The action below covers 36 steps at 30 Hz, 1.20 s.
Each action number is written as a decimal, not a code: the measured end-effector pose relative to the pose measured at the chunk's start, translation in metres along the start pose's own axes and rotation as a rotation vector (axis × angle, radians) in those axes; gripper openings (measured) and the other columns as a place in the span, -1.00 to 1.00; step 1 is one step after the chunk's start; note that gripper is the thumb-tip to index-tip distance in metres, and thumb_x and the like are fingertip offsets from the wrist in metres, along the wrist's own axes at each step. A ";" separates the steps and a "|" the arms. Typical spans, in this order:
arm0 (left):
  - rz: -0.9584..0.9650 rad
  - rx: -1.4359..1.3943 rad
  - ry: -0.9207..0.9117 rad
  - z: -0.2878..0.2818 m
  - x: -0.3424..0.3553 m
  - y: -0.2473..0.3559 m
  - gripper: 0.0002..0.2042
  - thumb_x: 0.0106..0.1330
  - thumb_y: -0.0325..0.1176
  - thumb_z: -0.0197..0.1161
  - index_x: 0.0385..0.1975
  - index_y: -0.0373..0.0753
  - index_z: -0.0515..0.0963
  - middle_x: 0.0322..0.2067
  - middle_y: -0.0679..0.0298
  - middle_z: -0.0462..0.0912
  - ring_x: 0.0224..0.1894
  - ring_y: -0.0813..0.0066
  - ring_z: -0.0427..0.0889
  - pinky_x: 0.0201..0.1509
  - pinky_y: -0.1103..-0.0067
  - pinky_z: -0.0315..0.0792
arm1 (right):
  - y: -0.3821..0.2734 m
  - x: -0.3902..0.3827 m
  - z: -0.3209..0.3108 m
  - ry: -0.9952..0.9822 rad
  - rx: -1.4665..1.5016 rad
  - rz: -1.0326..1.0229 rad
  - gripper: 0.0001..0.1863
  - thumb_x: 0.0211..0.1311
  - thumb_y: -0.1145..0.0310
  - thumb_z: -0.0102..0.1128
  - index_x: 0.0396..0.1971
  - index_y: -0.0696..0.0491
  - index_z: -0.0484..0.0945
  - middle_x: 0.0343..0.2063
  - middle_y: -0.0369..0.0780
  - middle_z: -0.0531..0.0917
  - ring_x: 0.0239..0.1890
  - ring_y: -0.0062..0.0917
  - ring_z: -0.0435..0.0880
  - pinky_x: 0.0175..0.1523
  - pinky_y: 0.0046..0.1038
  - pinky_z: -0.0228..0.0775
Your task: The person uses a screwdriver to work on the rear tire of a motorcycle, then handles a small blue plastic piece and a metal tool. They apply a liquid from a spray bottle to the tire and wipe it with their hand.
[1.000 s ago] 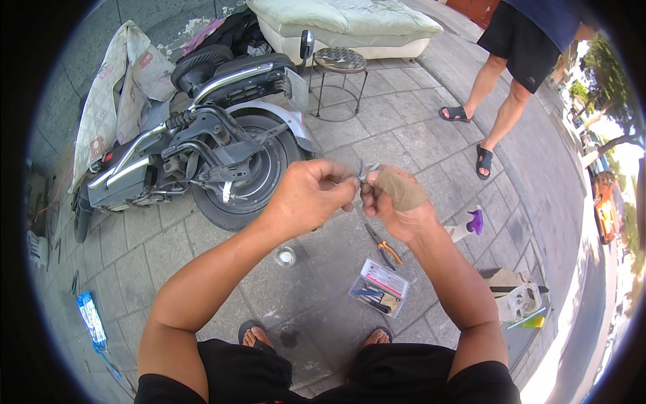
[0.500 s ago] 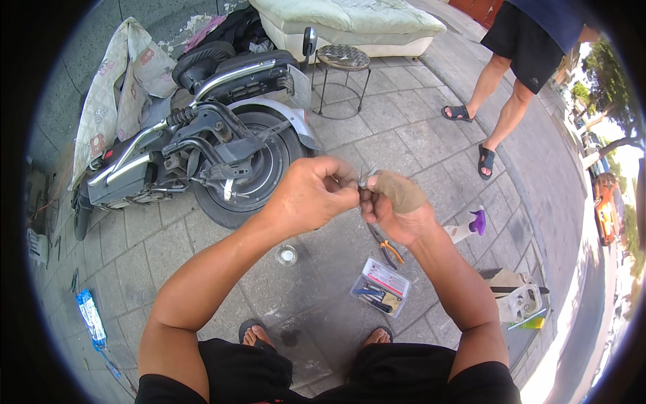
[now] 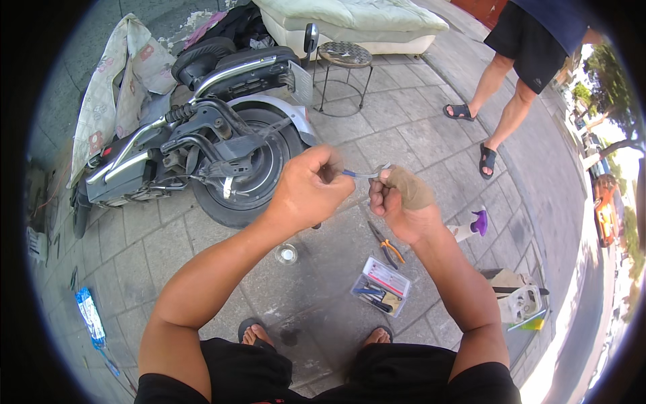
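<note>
Just in front of the wheel [image 3: 245, 182] of the scooter lying on its side, my left hand [image 3: 311, 188] is closed on a thin blue-and-silver item [image 3: 356, 174], too small to name. My right hand [image 3: 407, 205], with a tan covering around the thumb, pinches the item's silver end. Below them on the paving lie orange-handled pliers [image 3: 387, 246], an open plastic kit [image 3: 379, 288] of small tools and a small clear container [image 3: 286, 253]. A spray bottle with a purple head [image 3: 471, 225] is right of my right forearm.
A person in dark shorts and sandals [image 3: 511, 87] stands at upper right. Behind the scooter are a quilted cover [image 3: 111, 108], a pale sofa [image 3: 350, 17] and a round metal stool [image 3: 343, 57]. Cardboard and plastic pieces [image 3: 511, 296] lie at right, a blue-and-white packet [image 3: 91, 316] at left.
My hands have drawn apart sideways, the right one moving rightward and the left slightly up, so more of the thin item now shows between them.
</note>
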<state>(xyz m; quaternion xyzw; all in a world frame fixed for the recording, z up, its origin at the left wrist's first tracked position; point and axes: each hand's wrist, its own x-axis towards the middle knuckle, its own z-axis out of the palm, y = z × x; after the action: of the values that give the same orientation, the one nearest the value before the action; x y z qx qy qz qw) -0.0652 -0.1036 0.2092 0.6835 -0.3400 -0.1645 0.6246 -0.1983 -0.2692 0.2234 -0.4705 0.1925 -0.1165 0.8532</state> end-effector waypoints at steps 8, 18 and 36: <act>-0.166 0.462 -0.133 -0.012 -0.004 -0.027 -0.77 0.19 -0.24 0.43 -0.42 -0.31 0.63 -0.47 0.18 0.73 -0.38 0.27 0.71 -0.24 0.38 0.56 | -0.031 0.003 -0.031 0.047 0.066 -0.151 -0.85 0.39 0.33 0.34 -0.31 0.08 0.59 -0.39 -0.19 0.59 -0.34 -0.41 0.56 -0.27 -0.34 0.36; -0.119 0.150 -0.450 -0.008 0.000 -0.036 -0.63 0.47 -0.11 0.30 0.10 -0.23 0.69 -0.14 0.20 0.79 -0.15 0.40 0.75 -0.33 0.56 0.53 | -0.036 0.010 -0.047 -0.101 -0.156 -0.205 -0.83 0.42 0.35 0.32 -0.35 0.10 0.59 -0.43 -0.18 0.64 -0.41 -0.45 0.56 -0.28 -0.37 0.38; -0.307 -0.329 -0.277 0.002 -0.002 0.017 -0.75 0.50 -0.25 0.38 -0.05 -0.32 0.73 -0.37 0.35 0.73 -0.32 0.66 0.67 -0.38 0.63 0.43 | -0.030 -0.013 -0.020 -0.069 -0.621 -0.416 -0.56 0.38 0.55 0.32 0.24 0.14 0.57 -0.16 -0.29 0.61 -0.29 -0.64 0.57 -0.27 -0.56 0.43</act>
<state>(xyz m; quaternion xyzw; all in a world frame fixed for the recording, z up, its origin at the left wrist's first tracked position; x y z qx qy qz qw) -0.0720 -0.1034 0.2252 0.5872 -0.2833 -0.4027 0.6425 -0.2194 -0.2956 0.2419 -0.7396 0.0902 -0.2073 0.6339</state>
